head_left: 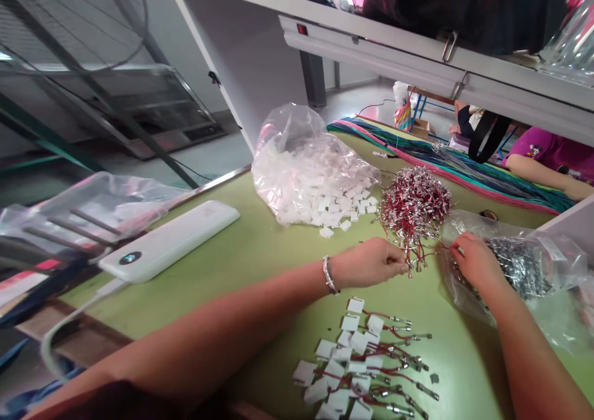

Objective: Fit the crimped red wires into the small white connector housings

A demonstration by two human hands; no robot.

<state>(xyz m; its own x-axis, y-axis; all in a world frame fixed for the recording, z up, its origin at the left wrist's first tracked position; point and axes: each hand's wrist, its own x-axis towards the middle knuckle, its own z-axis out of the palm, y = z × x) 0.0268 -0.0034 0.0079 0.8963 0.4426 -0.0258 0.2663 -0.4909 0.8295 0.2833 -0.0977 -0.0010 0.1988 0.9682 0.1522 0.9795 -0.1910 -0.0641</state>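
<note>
A heap of short red wires (414,200) with silvery metal terminals lies on the green tabletop. At the heap's near edge, my left hand (371,263) is closed in a pinch on a red wire end, partly hidden by the fingers. My right hand (477,264) pinches a thin red wire to the right of the heap, above the edge of a clear bag of dark metal terminals (520,265). Nearer to me lie several finished-looking pieces, white connector housings (341,370) with red wires and metal ends pointing right.
Behind my left hand, a clear bag (297,160) spills small white housings (343,208). A white power bank (171,240) with a cable lies at left. Bundles of coloured wires (445,160) stretch along the back. A shelf (325,36) overhangs; another person's arm (547,175) is at right.
</note>
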